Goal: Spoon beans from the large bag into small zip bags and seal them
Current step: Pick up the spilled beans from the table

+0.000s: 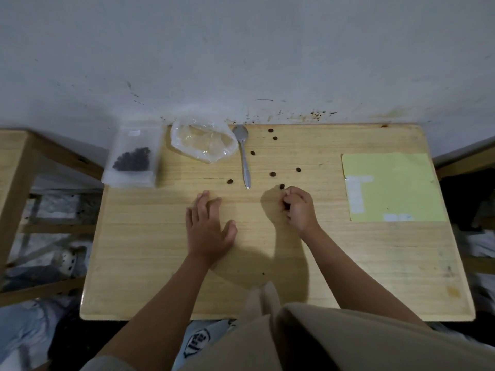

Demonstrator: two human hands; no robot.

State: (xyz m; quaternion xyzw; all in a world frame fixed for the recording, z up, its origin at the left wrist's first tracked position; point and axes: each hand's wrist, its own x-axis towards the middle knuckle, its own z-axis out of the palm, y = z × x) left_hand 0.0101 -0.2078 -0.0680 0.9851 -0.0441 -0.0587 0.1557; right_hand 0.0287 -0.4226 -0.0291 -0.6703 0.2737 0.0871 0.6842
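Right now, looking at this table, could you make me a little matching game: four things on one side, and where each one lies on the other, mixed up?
Things:
1. spoon
2. zip bag
3. yellow sheet
4. large bag

Places:
A. far left corner, partly over the table edge, beans inside
B. right side, lying flat
C. at the back, crumpled, just left of the spoon
D. middle of the back, handle toward the person

Pairs: 1-D, 2-A, 3-B, 4-C

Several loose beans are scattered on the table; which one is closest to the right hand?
The bean just off the right hand's fingertips, nearly touching them. The other loose beans lie farther up the table, around the spoon.
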